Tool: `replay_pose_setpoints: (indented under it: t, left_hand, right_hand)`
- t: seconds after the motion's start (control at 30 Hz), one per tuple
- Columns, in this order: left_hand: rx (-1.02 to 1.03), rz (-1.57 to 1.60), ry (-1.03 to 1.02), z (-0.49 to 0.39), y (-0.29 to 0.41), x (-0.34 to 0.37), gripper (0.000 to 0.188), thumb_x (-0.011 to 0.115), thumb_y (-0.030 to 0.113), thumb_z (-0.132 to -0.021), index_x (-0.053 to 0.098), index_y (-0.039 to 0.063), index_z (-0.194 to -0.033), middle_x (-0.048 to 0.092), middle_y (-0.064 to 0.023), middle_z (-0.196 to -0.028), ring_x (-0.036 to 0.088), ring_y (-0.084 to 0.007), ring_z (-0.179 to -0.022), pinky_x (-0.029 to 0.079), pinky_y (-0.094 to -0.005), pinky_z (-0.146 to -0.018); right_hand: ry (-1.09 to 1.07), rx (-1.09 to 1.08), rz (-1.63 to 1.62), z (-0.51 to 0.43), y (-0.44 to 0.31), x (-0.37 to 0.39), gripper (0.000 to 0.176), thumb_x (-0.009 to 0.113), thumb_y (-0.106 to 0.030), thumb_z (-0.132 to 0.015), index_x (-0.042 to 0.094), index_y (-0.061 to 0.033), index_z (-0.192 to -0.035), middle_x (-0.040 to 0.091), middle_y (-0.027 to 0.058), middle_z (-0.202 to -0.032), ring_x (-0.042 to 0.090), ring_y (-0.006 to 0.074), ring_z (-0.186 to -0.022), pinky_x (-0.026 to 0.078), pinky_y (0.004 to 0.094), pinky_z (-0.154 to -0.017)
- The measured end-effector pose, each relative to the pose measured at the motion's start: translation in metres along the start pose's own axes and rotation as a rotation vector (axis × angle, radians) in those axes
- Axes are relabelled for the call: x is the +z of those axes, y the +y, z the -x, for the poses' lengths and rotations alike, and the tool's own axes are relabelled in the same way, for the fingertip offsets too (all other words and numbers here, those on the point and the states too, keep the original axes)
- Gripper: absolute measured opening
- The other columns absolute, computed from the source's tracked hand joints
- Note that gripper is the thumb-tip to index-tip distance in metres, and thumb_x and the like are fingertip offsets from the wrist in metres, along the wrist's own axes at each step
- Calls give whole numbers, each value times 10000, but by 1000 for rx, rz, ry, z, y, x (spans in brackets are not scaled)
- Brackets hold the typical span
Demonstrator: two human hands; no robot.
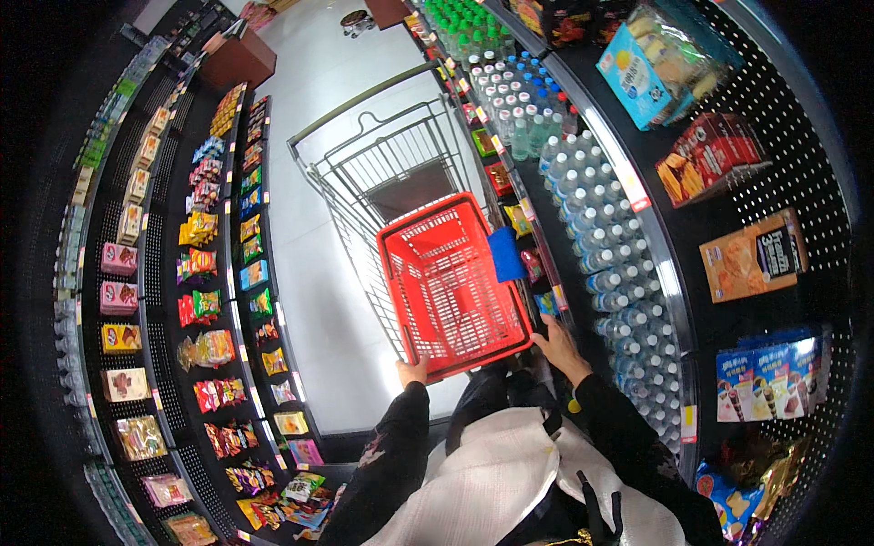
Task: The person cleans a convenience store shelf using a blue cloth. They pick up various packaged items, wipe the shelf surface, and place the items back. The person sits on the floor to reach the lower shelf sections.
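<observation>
A red plastic shopping basket (454,286) with slotted walls sits on a wire shopping cart (389,164) in front of me; nothing lies inside it. My left hand (413,372) grips the basket's near left corner, thumb over the rim. At the near right corner is my right hand (560,345), its thumb against the rim; its fingers reach past the side and are partly hidden, so its hold cannot be told. A blue cloth or pad (506,254) hangs at the basket's right rim. The cart's handle (362,102) is at its far end.
Shelves with bottled water (604,259) and boxed snacks (754,256) run close along the right. Bagged snacks (198,228) and small boxes (119,298) fill the left shelves. The pale floor (307,286) shows between cart and left shelf. A brown box-like stand (239,58) is farther off.
</observation>
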State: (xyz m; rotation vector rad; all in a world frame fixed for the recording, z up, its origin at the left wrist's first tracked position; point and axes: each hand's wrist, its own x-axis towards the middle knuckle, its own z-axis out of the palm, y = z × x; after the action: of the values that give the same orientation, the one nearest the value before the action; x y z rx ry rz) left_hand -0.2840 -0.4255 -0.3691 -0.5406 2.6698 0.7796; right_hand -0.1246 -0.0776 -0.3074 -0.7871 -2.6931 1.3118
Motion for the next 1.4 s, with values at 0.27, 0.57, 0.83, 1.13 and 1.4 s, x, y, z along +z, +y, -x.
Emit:
replay_pose_setpoints:
  t: [0.27,0.57,0.83,1.13,1.4]
  left_hand:
    - [-56,106,83,1,-6,20,679,885,178,-675,473,-34,-1170,680,-265,-1010,676,-428,-973,532,-448,-877]
    - [-145,94,107,4,6,21,614,850,175,-708,463,1,-1152,686,-255,-994,671,-446,-961,537,-487,-834]
    - [-117,111,127,-22,32,1,559,840,151,-732,468,-15,-1114,693,-230,-995,679,-417,-932,535,-461,-828]
    - [-106,127,155,-66,46,-7,574,839,151,-723,480,-1,-1144,695,-221,-966,685,-401,-920,534,-456,-815]
    - [-140,141,147,-94,78,-18,599,808,137,-738,507,-15,-1232,680,-269,-1057,661,-437,-1006,527,-483,-885]
  right_hand:
    - [-209,325,8,-43,5,49,842,718,-404,-869,349,81,-1451,514,333,-1375,513,458,-1272,426,476,-1059]
    - [-304,427,179,-64,15,69,889,641,-338,-921,173,149,-1498,556,381,-1277,581,488,-1148,491,508,-955]
    - [-259,375,212,-94,9,94,915,602,-344,-971,41,85,-1552,528,341,-1360,584,453,-1172,497,519,-958]
    - [-332,511,-27,-141,-50,82,892,620,-295,-939,99,138,-1520,295,380,-1524,351,454,-1417,316,423,-1167]
    - [-284,402,41,-182,-41,102,913,624,-307,-976,26,65,-1559,276,307,-1572,336,441,-1429,344,468,-1142]
